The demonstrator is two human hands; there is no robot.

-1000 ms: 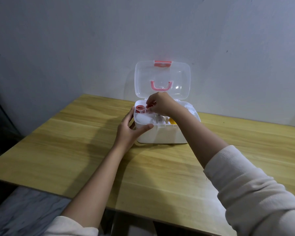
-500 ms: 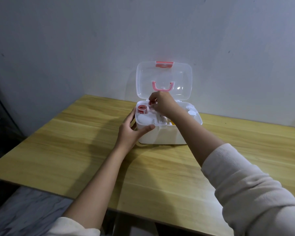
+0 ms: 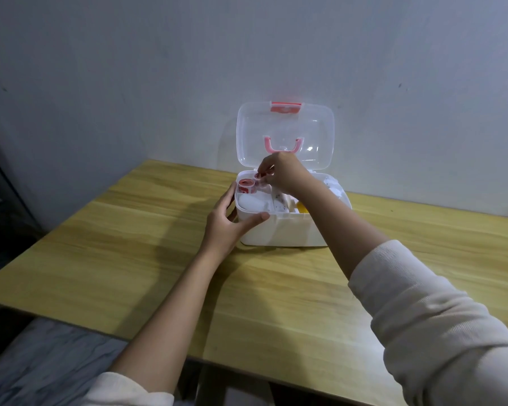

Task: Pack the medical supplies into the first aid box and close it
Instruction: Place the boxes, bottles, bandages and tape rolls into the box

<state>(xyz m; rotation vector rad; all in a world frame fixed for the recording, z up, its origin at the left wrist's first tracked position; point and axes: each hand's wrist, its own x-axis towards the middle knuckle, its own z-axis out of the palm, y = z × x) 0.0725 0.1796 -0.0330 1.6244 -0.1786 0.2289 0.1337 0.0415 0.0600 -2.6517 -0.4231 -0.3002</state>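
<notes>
A white first aid box stands open on the wooden table, its clear lid with pink latch and handle upright against the wall. Inside the top tray sit a red-and-white tape roll, a white bandage roll and a yellow item. My left hand grips the box's front left corner, thumb on the rim. My right hand reaches over the tray's back left part and pinches a second small red tape roll just beside the first one.
The table ends at a front edge close to me and a left edge; a grey wall stands right behind the box. A dark cabinet or door lies at far left. White packets fill the tray's right side.
My right hand shifted slightly back and up over the tray's back left compartment, with the small red roll now showing in its fingertips. My left hand stayed on the box corner.
</notes>
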